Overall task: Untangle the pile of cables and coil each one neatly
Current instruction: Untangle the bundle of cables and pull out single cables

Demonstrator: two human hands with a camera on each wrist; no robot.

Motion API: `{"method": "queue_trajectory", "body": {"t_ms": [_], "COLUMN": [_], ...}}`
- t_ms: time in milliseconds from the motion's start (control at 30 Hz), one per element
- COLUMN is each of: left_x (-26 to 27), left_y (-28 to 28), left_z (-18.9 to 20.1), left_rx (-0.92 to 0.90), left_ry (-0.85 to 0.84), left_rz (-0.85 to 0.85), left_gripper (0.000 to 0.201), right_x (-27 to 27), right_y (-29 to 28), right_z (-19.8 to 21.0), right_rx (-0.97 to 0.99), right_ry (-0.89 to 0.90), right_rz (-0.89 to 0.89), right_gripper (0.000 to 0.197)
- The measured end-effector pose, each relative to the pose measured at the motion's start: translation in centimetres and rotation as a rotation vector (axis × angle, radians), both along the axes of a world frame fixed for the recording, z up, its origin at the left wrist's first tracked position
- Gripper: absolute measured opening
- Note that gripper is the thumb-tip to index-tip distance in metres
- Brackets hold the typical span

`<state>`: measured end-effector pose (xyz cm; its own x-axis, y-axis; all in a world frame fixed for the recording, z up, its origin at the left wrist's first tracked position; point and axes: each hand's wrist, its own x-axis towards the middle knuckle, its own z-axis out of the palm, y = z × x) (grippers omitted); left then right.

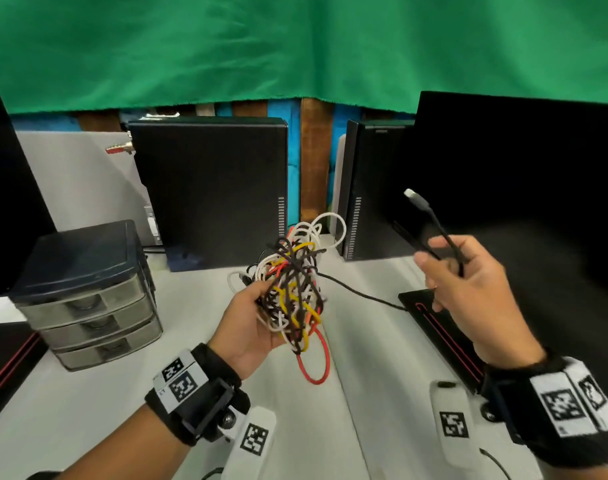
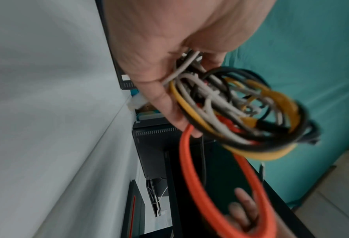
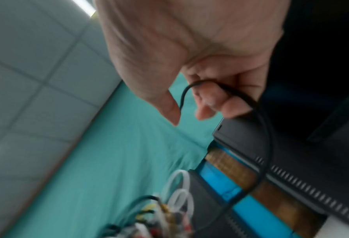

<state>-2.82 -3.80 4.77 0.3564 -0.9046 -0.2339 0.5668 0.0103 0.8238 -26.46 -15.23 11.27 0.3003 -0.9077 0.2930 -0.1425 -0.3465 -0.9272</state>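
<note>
— Where's the tangle (image 1: 290,292) now?

— Up off the tabletop (image 1: 178,306), in front of the black computer case (image 1: 210,192). The left hand (image 1: 248,323) has its grip closed around one side of it, fingers curled into the white, yellow and black strands. A red loop (image 1: 314,362) hangs free below the tangle.

— And the other hand?

— The right hand (image 1: 468,289) is off to the right of the tangle, pinching a thin black cable (image 1: 447,240) with its plug end (image 1: 415,197) sticking up. That cable runs back from the hand toward the tangle; a slack stretch of it seems to lie on the tabletop between them.

— Looks light.

— Light and floppy, I'd say. Thin cords, soft and springy, nothing stiff except the plugs. The sheaths could be a bit slick, so a pinch near the plug seems the surest hold.

— Pull hard?

— I wouldn't. A tug probably cinches the knots tighter. Better to hold the bundle loosely and feed the plug end back through each loop, easing it out.
</note>
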Motion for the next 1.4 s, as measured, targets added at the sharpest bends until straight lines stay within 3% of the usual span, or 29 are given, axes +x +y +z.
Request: {"method": "queue_trajectory", "body": {"t_ms": [133,200,267,333,400,500,567,633,700,833,900,967,1100,1200,1267,1333,1400], "left_x": [0.1,0.3,0.2,-0.1,-0.4,-0.6,-0.6,-0.4,0.1,0.9,0.3,-0.5,-1.8,-1.4,-1.1,-1.1,-1.3], "left_y": [0.3,0.4,0.4,0.5,0.7,0.8,0.9,1.1,1.2,0.9,0.7,0.6,0.8,0.7,0.7,0.8,0.8], "left_z": [0.4,0.5,0.6,0.8,0.9,0.7,0.8,1.2,1.5,1.3,1.1,0.7,0.0,0.4,0.8,1.5,1.9], "left_rx": [-0.1,-0.112,-0.127,-0.152,-0.16,-0.154,-0.184,-0.214,-0.218,-0.232,-0.235,-0.22,-0.13,-0.096,-0.073,-0.052,-0.051], "left_ry": [0.009,0.023,0.026,0.034,0.088,0.152,0.183,0.191,0.185,0.145,0.107,0.032,-0.144,-0.242,-0.34,-0.472,-0.594], "left_rz": [0.038,0.031,0.015,-0.009,-0.048,-0.082,-0.091,-0.091,-0.116,-0.153,-0.182,-0.209,-0.279,-0.202,-0.109,-0.017,0.057], "left_gripper": [0.041,0.039,0.039,0.04,0.043,0.06,0.057,0.042,0.044,0.074,0.065,0.043,0.051,0.043,0.045,0.037,0.036], "right_x": [0.1,1.0,1.9,2.8,3.8,5.3,5.9,6.0,5.7,5.1,5.0,4.9,4.3,3.8,3.2,2.4,1.9], "right_y": [-0.5,0.4,1.3,2.2,3.1,4.2,5.1,5.6,5.5,4.5,4.3,4.2,3.6,2.4,1.5,1.4,2.4], "right_z": [-2.5,-3.2,-3.3,-3.6,-4.4,-6.0,-6.4,-6.2,-5.8,-5.1,-5.1,-5.1,-5.0,-4.4,-3.7,-2.5,-1.3], "right_rx": [-0.189,-0.326,-0.402,-0.38,-0.154,0.222,0.227,0.202,0.201,0.208,0.169,0.112,-0.031,-0.03,0.028,-0.075,-0.247], "right_ry": [0.616,0.676,0.644,0.565,0.446,0.225,0.134,0.034,-0.059,-0.155,-0.158,-0.169,-0.148,-0.129,-0.162,-0.164,-0.127], "right_rz": [-0.133,-0.145,-0.068,0.141,0.336,0.452,0.455,0.444,0.432,0.372,0.386,0.412,0.446,0.415,0.291,0.135,0.103], "right_gripper": [0.076,0.091,0.089,0.073,0.059,0.048,0.025,0.015,0.015,0.013,0.014,0.016,0.02,0.019,0.02,0.012,0.023]}}
